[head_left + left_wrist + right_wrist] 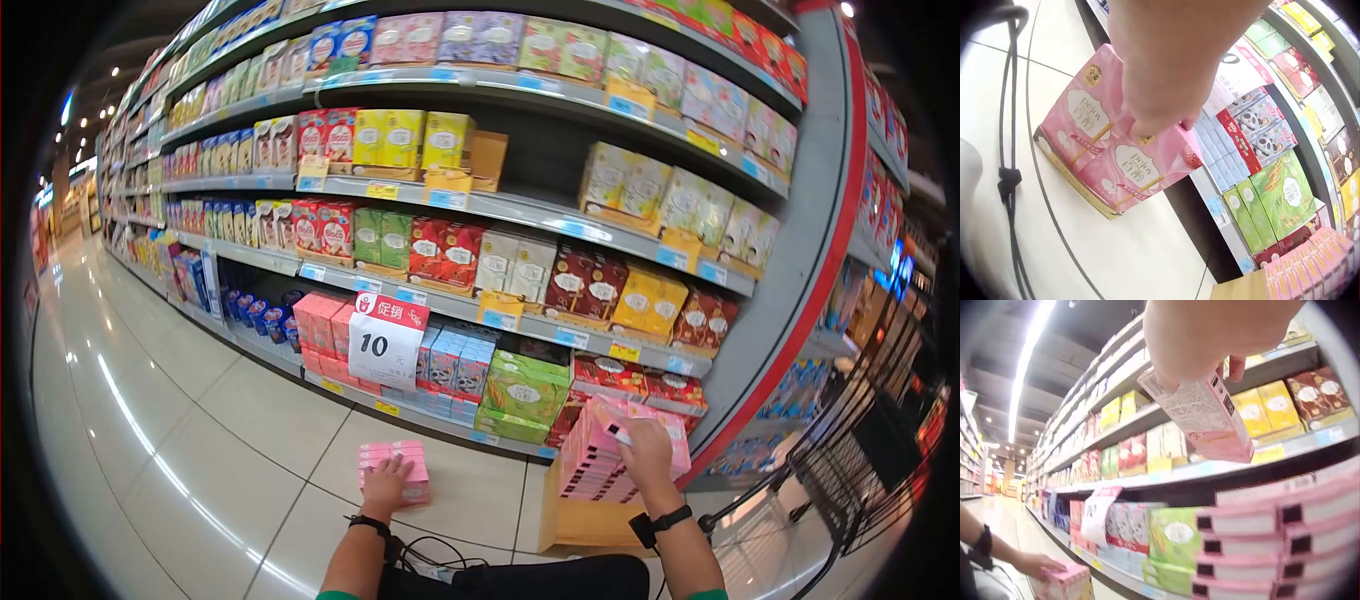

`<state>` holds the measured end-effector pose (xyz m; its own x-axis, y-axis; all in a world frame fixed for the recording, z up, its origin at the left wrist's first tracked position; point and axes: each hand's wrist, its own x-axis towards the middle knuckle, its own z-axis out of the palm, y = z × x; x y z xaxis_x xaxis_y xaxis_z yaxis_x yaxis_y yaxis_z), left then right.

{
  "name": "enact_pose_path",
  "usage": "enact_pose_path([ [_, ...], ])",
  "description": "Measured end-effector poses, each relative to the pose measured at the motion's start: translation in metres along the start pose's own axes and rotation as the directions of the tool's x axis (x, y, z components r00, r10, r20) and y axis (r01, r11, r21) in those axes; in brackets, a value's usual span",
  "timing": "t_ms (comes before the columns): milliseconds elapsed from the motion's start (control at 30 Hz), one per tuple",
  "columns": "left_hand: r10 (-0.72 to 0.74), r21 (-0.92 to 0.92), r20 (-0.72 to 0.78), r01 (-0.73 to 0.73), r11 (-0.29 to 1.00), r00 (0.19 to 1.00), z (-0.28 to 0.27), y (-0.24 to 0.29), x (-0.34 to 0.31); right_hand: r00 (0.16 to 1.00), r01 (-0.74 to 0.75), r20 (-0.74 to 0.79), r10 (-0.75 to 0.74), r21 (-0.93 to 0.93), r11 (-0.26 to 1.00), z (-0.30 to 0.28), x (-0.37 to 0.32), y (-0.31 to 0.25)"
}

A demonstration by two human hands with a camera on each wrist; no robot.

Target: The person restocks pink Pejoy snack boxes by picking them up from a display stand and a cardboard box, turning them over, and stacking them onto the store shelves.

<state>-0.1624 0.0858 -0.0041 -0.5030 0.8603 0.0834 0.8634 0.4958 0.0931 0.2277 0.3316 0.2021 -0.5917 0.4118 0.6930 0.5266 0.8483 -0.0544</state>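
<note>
My right hand (pixel 650 455) grips a single pink box (pixel 1204 419) of biscuit sticks, held tilted above a pink stack. Its printed back and a dark-marked narrow side show in the right wrist view. That stack of pink boxes (pixel 600 465) has pale ends with dark squares. Over on the left, my left hand (pixel 387 485) rests on a block of pink Pejoy boxes (pixel 1110 150) on the floor, fingers spread over its top in the head view. Two pink fronts with a yellowish bottom edge face the left wrist camera.
Beneath the pink stack is a tan carton (pixel 590 525). Shelves of boxed snacks rise in front, with a promotion sign (pixel 388 340) and green boxes (pixel 525 390) low down. A black wire cart (pixel 870 450) stands at right; black cords (pixel 1010 181) lie near my left wrist.
</note>
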Motion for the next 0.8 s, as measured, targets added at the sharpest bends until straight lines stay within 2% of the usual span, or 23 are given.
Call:
enact_pose_path([
  [33,-0.011,-0.029,-0.009,0.011,1.0,1.0,0.006,-0.006,0.004,1.0,0.027,0.008,-0.027,-0.015,1.0,-0.012,0.018,-0.007],
  [100,-0.089,-0.023,-0.067,0.088,0.996,0.994,0.016,-0.023,0.009,0.962,0.15,-0.233,-0.144,0.007,0.989,-0.038,0.065,-0.027],
  [167,-0.131,-0.076,-0.066,0.126,0.989,0.989,0.018,-0.033,0.011,0.895,0.205,-0.379,-0.234,-0.114,0.972,-0.059,0.121,-0.054],
  [233,-0.268,-0.083,-0.151,0.258,0.962,0.951,0.026,-0.039,0.013,0.809,0.282,-0.462,-0.364,-0.239,0.929,-0.072,0.184,-0.079],
  [300,-0.311,-0.149,-0.187,0.286,0.947,0.932,0.035,-0.041,0.014,0.766,0.323,-0.483,-0.423,-0.28,0.904,-0.068,0.25,-0.092],
  [400,-0.389,-0.244,-0.254,0.33,0.912,0.886,0.036,-0.042,0.003,0.759,0.323,-0.47,-0.451,-0.33,0.887,-0.037,0.325,-0.098],
  [467,-0.327,-0.224,-0.271,0.272,0.936,0.905,0.036,-0.042,-0.001,0.805,0.287,-0.431,-0.407,-0.316,0.904,-0.015,0.362,-0.1],
  [500,-0.358,-0.23,-0.272,0.301,0.925,0.893,0.034,-0.042,-0.003,0.796,0.315,-0.434,-0.422,-0.3,0.901,-0.002,0.373,-0.101],
  [567,-0.341,-0.305,-0.266,0.257,0.917,0.902,0.031,-0.043,-0.005,0.868,0.225,-0.362,-0.34,-0.325,0.919,0.02,0.389,-0.105],
  [600,-0.333,-0.299,-0.284,0.247,0.922,0.899,0.035,-0.046,-0.003,0.889,0.229,-0.311,-0.336,-0.335,0.914,0.027,0.393,-0.106],
  [700,-0.327,-0.319,-0.316,0.225,0.921,0.891,0.033,-0.047,-0.002,0.886,0.293,-0.283,-0.367,-0.272,0.917,0.053,0.41,-0.094],
  [767,-0.32,-0.332,-0.319,0.211,0.919,0.892,0.028,-0.049,-0.002,0.927,0.264,-0.206,-0.313,-0.236,0.935,0.063,0.414,-0.091],
  [800,-0.306,-0.335,-0.344,0.189,0.923,0.888,0.026,-0.049,0.0,0.878,0.26,-0.31,-0.366,-0.333,0.906,0.064,0.409,-0.096],
])
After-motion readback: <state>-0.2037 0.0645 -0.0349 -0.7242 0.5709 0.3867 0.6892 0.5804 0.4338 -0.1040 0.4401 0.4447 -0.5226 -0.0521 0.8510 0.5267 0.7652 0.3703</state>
